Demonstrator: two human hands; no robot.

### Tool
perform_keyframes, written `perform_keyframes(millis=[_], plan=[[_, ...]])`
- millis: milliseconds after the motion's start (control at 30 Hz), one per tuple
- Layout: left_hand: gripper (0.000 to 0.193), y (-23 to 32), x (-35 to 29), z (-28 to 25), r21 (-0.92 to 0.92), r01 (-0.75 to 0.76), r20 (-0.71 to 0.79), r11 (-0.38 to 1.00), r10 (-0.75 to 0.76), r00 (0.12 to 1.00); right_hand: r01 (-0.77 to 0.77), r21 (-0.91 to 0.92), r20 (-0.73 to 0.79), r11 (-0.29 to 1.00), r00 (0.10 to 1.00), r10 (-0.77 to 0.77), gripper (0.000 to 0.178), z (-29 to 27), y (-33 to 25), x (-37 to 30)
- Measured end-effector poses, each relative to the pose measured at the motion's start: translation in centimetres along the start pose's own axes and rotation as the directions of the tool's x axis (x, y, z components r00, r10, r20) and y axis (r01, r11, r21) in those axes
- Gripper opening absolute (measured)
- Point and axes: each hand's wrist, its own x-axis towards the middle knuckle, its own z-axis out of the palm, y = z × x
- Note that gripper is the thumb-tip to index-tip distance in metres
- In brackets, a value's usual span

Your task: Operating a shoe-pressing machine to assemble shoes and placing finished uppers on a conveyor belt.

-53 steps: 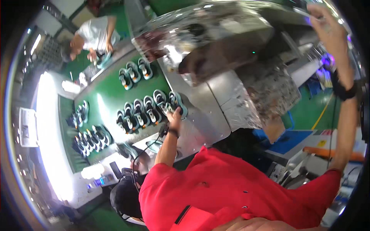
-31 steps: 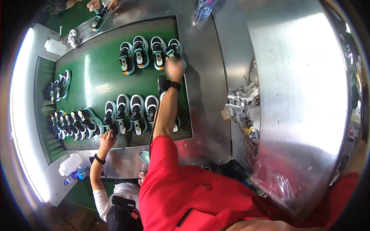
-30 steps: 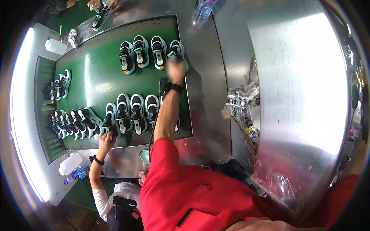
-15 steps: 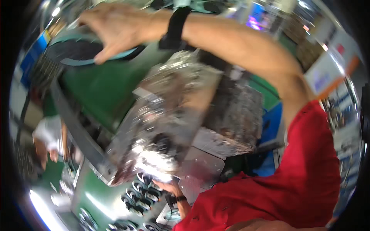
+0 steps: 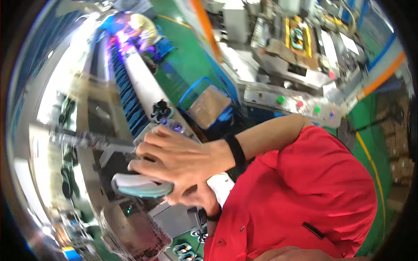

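Note:
My right hand (image 5: 176, 158) reaches in from the right, with a black band at its wrist. Its bent fingers are closed over a white and mint-green shoe sole (image 5: 143, 186), which sticks out below them. My left hand (image 5: 198, 198) comes up beneath it, close against the right hand and beside the sole's inner end. The left fingers look curled, but the right hand partly covers them, and what they hold is hidden.
A long conveyor (image 5: 146, 80) runs away at upper left, with a dark shoe (image 5: 161, 111) near its end. A blue-framed bin (image 5: 209, 106) stands beside it. The machine panel (image 5: 287, 100) has coloured buttons. Below are a metal box (image 5: 130, 230) and several shoes (image 5: 185, 250).
My view has swung to the conveyor and button panel. My right hand has come down from the upper left, and both hands are now together near the middle.

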Motion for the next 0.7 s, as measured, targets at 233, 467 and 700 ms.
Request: perform_keyframes(millis=[233,467,700], plan=[[0.061,-9.0,-3.1,-2.3,0.753,-0.54,0.614,0.375,-0.106,0.782,-0.246,-0.213,-0.208,0.945,0.957,0.202,0.025,-8.9,17.8,-21.8],[0.047,-11.0,-6.7,-0.2,0.695,0.387,-0.087,0.606,-0.464,0.882,-0.779,-0.487,-0.01,0.394,0.457,0.889,0.018,-9.0,28.4,-47.6],[0.053,-12.1,-10.9,4.8,0.811,0.271,-0.04,0.518,-0.412,0.91,-0.858,-0.306,-0.073,0.413,0.453,0.888,0.035,-9.1,30.0,-51.7]])
